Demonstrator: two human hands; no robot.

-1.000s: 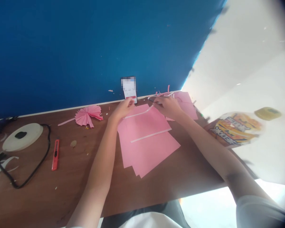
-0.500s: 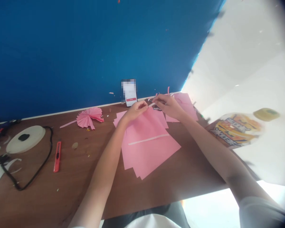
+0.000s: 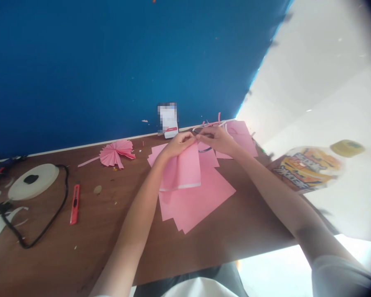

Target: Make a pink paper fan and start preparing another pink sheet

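My left hand (image 3: 181, 144) is closed on the top edge of a pink paper sheet (image 3: 188, 167). The sheet hangs bent toward me, with a whitish strip along its lower edge. My right hand (image 3: 215, 138) is closed in a pinch at that sheet's upper right corner, its fingertips against those of my left hand. What lies exactly between the fingertips is too small to make out. Beneath are several loose pink sheets (image 3: 200, 198), fanned out on the brown table (image 3: 111, 247).
Left of the hands lie a pleated pink paper fan (image 3: 117, 153), a red utility knife (image 3: 75, 204) and a white disc with a black cable (image 3: 34, 181). A phone (image 3: 169, 120) leans on the blue wall. More pink paper (image 3: 243, 138) and a bottle (image 3: 312, 167) are on the right.
The held sheet has swung so its strip-edged end now hangs closer to my left hand and narrower. My right hand has moved slightly left and down, bringing its fingertips to my left hand.
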